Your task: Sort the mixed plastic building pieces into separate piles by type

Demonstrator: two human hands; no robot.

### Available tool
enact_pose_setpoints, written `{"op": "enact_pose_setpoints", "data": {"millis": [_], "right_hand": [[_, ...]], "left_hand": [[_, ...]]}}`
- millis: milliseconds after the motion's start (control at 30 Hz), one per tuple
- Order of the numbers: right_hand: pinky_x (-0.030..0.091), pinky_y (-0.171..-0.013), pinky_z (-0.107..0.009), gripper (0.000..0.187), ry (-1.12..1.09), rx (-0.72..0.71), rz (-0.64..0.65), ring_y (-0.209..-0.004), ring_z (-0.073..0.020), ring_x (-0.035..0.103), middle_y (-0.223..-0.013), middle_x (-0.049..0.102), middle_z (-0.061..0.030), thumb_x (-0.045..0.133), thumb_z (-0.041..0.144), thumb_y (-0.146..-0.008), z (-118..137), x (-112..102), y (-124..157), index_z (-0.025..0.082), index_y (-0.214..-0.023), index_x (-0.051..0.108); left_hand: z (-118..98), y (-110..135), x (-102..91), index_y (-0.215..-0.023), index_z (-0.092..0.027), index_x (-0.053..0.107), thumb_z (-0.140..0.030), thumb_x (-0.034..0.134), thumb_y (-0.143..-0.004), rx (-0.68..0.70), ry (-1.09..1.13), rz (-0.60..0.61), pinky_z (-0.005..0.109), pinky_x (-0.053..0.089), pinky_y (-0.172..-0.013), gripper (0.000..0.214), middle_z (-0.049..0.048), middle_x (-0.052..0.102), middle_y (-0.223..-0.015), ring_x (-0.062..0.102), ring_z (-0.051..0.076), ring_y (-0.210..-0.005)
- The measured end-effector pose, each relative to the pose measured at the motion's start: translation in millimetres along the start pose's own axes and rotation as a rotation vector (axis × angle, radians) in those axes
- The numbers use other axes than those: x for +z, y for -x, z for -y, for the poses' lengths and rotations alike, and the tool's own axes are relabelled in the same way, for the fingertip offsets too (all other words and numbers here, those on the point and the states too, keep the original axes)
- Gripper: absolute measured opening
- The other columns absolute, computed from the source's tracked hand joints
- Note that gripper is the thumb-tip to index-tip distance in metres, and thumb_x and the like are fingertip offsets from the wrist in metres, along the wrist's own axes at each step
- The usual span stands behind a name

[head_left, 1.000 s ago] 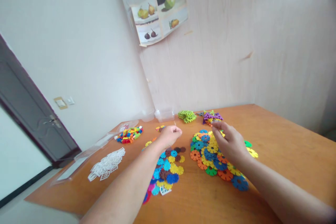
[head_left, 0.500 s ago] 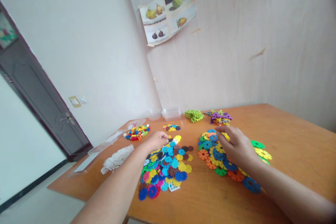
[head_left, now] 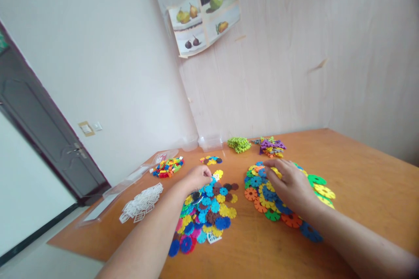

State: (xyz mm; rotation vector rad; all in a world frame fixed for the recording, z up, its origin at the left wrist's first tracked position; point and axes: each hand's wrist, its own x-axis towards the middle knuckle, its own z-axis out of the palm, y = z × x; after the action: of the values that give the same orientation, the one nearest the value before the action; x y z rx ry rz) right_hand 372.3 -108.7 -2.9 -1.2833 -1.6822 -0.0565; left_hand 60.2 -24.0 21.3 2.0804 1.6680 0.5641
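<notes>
My left hand (head_left: 199,178) reaches to the far end of a pile of small notched plastic discs (head_left: 209,216) in blue, yellow, brown and pink. Its thumb and fingers are pinched together; whatever lies between them is too small to make out. A white lattice piece (head_left: 214,238) sticks out at the pile's near side. Over a heap of larger flower-shaped discs (head_left: 271,194), my right hand (head_left: 290,181) hovers with fingers bent and a gap between thumb and forefinger. I see nothing held in it.
White lattice pieces (head_left: 142,202) and colourful building bricks (head_left: 167,167) lie on the left. Farther back are a few small discs (head_left: 211,160), green pieces (head_left: 239,144), purple pieces (head_left: 273,146) and a clear plastic box (head_left: 210,143) by the wall.
The view has shifted slightly, so most things sit a little farther left. My left hand stays pinched at the far end of the small discs. My right hand has hardly moved.
</notes>
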Motion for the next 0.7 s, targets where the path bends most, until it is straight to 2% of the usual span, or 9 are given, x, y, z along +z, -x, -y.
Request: {"op": "enact_pose_setpoints", "data": {"millis": [133, 300, 467, 700], "right_hand": [[0.046, -0.083, -0.039, 0.021, -0.006, -0.012, 0.01, -0.094, -0.0247, 0.06, -0.093, 0.068, -0.0067, 0.049, 0.035, -0.092, 4.8, -0.2, 1.4, 0.022, -0.096, 0.065], [0.046, -0.08, -0.037, 0.019, 0.002, -0.059, 0.012, -0.09, -0.0239, 0.06, -0.092, 0.068, -0.0069, 0.048, 0.032, -0.093, 10.7, -3.1, 0.9, 0.022, -0.093, 0.065], [0.046, -0.079, -0.037, 0.017, 0.033, -0.122, 0.008, -0.09, -0.0239, 0.059, -0.092, 0.067, -0.0069, 0.049, 0.029, -0.093, 12.5, -4.5, 0.3, 0.022, -0.094, 0.064], [0.046, -0.078, -0.038, 0.014, 0.04, -0.17, 0.003, -0.089, -0.0232, 0.058, -0.094, 0.066, -0.0077, 0.049, 0.025, -0.094, 18.7, -8.6, -0.6, 0.022, -0.095, 0.062]], "left_hand": [[1.3, -4.3, -8.0, -0.079, -0.016, 0.065, -0.03, 0.069, -0.066, -0.056, 0.198, 0.008, 0.022, 0.041, -0.058, 0.02, 0.0006, 0.065, -0.071, 0.057, 0.013, -0.064], [19.8, -29.1, -16.4, -0.077, -0.016, 0.066, -0.022, 0.066, -0.066, -0.179, 0.316, -0.202, 0.021, 0.04, -0.059, 0.012, -0.0005, 0.064, -0.069, 0.054, 0.011, -0.062], [31.9, -60.6, -19.6, -0.073, -0.015, 0.063, -0.016, 0.062, -0.067, -0.285, 0.295, -0.326, 0.022, 0.041, -0.06, 0.007, 0.001, 0.063, -0.067, 0.054, 0.012, -0.063], [31.5, -96.7, -5.9, -0.068, -0.016, 0.062, -0.01, 0.063, -0.062, -0.339, 0.208, -0.362, 0.023, 0.041, -0.057, 0.009, 0.0012, 0.06, -0.061, 0.056, 0.015, -0.064]]}}
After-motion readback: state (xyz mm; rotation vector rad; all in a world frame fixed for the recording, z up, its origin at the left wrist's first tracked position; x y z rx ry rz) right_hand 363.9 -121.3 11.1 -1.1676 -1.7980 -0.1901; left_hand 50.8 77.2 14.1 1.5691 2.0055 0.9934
